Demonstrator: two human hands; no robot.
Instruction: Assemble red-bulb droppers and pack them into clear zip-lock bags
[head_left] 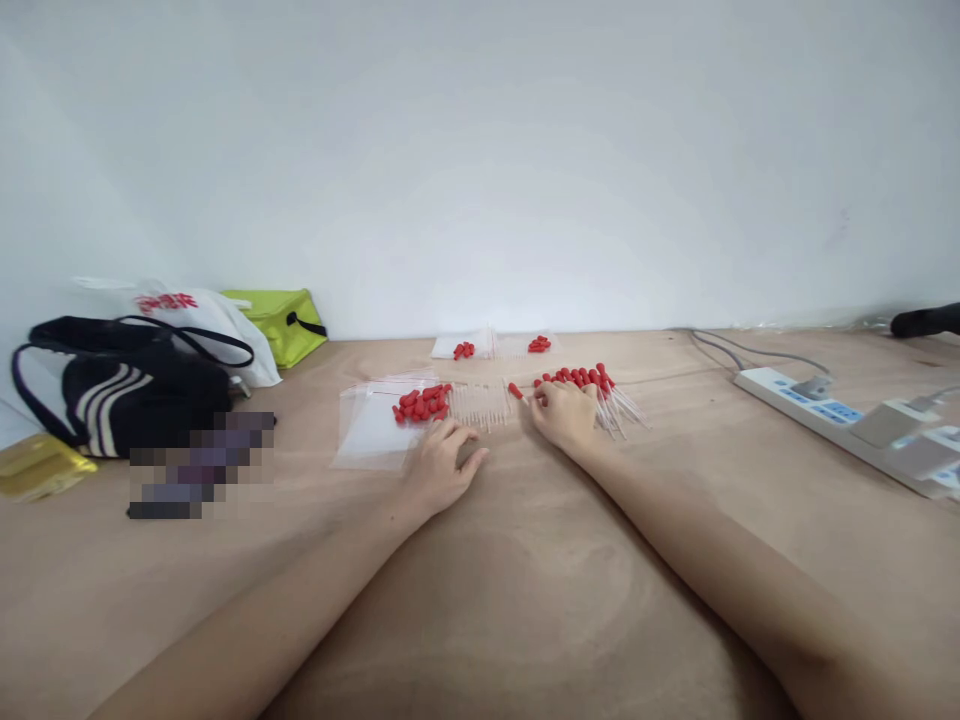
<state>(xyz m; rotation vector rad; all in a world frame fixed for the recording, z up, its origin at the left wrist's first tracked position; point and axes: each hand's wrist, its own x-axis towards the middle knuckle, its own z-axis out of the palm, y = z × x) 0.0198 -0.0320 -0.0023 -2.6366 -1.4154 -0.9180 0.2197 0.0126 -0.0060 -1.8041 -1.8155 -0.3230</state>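
Between the fingertips of my right hand is a dropper, its red rubber bulb pointing up and left. Just beyond and right of that hand lies a fanned row of droppers with red bulbs and thin clear tubes. My left hand rests open on the table, thumb apart. Its fingertips are at the near edge of a pile of loose red rubber bulbs; whether they touch is unclear. The pile sits on clear zip bags. A row of bare glass tubes lies between my hands.
Farther back are two small clear bags with red bulbs and more red bulbs. A white power strip with plugs stands right. Left are a black bag, a white plastic bag, a green bag and a blurred-out object.
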